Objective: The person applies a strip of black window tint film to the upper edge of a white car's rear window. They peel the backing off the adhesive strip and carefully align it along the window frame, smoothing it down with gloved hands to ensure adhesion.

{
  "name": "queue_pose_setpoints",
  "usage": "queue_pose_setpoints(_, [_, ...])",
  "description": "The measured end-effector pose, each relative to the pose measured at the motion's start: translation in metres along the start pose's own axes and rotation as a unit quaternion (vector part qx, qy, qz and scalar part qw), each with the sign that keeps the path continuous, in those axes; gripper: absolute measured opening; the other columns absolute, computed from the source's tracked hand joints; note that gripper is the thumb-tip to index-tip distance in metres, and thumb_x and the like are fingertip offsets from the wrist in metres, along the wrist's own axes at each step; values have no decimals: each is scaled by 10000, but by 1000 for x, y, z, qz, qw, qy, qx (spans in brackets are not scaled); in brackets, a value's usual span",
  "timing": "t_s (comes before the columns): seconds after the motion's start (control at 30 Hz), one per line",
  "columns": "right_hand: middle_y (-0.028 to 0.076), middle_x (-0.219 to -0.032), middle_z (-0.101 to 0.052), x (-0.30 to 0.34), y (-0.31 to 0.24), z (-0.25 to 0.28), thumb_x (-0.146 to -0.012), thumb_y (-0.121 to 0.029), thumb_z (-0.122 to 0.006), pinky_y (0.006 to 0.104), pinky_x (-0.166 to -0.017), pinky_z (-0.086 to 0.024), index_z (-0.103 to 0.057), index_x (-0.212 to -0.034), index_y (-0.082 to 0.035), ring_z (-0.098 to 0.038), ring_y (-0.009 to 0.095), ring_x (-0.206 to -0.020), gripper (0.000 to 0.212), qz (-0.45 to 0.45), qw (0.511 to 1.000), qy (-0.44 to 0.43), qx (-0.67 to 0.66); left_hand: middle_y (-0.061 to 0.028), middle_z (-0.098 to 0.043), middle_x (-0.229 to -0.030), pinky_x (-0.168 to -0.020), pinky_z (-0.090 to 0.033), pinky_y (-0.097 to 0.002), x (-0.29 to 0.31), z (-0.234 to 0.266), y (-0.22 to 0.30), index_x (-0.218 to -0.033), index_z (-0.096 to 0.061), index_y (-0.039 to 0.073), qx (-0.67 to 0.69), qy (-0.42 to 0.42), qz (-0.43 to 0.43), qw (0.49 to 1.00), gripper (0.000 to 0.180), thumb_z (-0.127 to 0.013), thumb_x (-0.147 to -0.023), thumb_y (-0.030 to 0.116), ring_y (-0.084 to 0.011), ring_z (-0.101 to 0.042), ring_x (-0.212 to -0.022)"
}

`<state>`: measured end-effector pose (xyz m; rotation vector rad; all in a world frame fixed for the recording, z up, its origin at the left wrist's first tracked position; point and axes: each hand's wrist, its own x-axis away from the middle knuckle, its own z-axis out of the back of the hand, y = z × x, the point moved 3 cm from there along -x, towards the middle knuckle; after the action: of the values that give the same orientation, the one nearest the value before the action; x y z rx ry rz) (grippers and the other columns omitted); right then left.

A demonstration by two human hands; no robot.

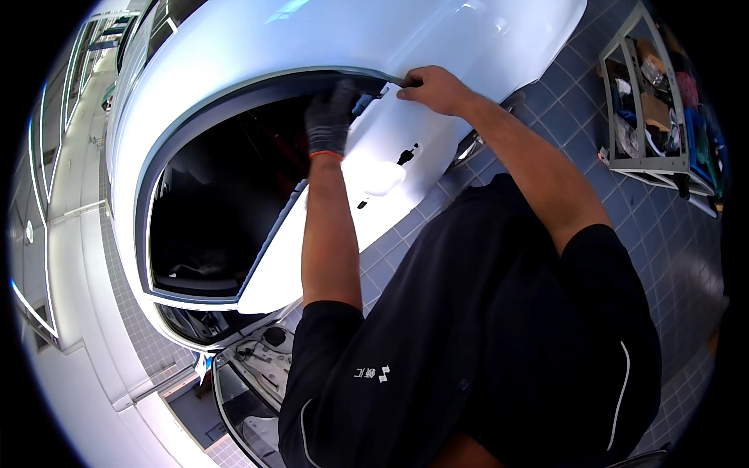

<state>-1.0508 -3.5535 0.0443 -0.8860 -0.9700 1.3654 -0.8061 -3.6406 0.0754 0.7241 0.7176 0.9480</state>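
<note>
A white car door [328, 234] with a dark window opening [226, 195] stands before me. Two dark holes show in its outer skin, the larger one being a cutout [407, 154]. My left hand [329, 125], in a dark grey glove with an orange cuff, reaches over the opening by the upper window frame. Its fingers blend into the dark frame, so their grip is unclear. My bare right hand [437, 89] is closed at the corner of the window, thumb and fingers pinching the end of a narrow trim strip [343, 70] that follows the frame's curve.
At the right, a grey metal rack [663, 160] with boxes and bagged parts stands on the dark tiled floor [558, 117]. Below left, behind the car door, is a door-shaped panel [253, 366] with its inner side showing. Bright light strips line the left wall.
</note>
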Motion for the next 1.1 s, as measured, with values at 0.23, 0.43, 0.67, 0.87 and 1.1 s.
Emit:
queue_pose_setpoints(0.23, [196, -1029, -747, 9, 10, 16, -875, -358, -757, 409, -909, -529, -760, -1062, 0, -695, 325, -966, 404, -12, 999, -17, -25, -166, -762, -1155, -931, -534, -380, 2, -34, 86, -1172, -741, 1, -9, -105, 159, 982, 420, -776, -917, 332, -298, -723, -1062])
queue_pose_setpoints(0.43, [191, -1062, -742, 24, 0, 13, -886, -319, -757, 388, -932, -523, -734, -1116, 17, -691, 313, -994, 408, -24, 998, -29, -48, -135, -747, -1058, -763, -650, -417, 15, 35, 53, -1150, -703, -6, 310, 212, 152, 914, 470, -815, -902, 377, -254, -752, -896])
queue_pose_setpoints(0.67, [191, -1112, -728, 32, -3, 15, -900, -394, -769, 391, -944, -522, -697, -1214, 24, -689, 302, -1032, 528, -28, 993, -50, -102, -143, -727, -1156, -878, -621, -455, 13, 141, 55, -1274, -670, 26, 209, 292, 11, 933, 537, -791, -913, 404, -323, -723, -992])
queue_pose_setpoints(0.87, [164, -915, -722, 14, -10, 17, -848, -604, -783, 371, -825, -518, -766, -1027, 26, -667, 257, -886, 656, -84, 990, -116, -3, -147, -724, -1189, -952, -611, -513, 28, 91, 66, -1270, -677, 26, 453, 230, 117, 853, 460, -780, -940, 330, -339, -718, -1060])
queue_pose_setpoints(1.1, [43, -724, -578, 11, 12, 10, -862, -638, -770, 348, -695, -448, -725, -861, 5, -543, 166, -742, 645, -125, 982, -116, -88, -114, -755, -1136, -930, -564, -364, 56, -17, 62, -1214, -698, 33, -81, -71, -96, 990, 266, -713, -988, 173, -221, -712, -1110])
